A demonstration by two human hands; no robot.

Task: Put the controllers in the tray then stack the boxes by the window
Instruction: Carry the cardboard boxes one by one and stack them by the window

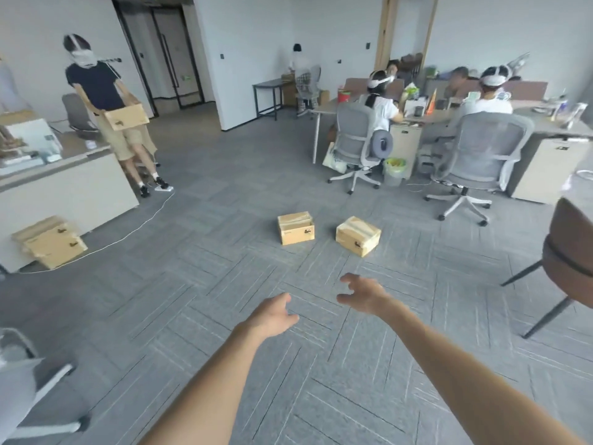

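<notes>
Hidden, cut and blurred parts of the office view

The brown chair (574, 252) is running out of the right edge, and the grey chair (19, 380) is leaving the lower left corner. The stacked boxes (51, 242) are hiding partly behind the white counter (64, 194). The person's own forearms are passing out at the bottom edge. The small markings on the two floor boxes (295, 228) are staying too small to read. The far desk clutter (417, 97) is blurring together.
</notes>
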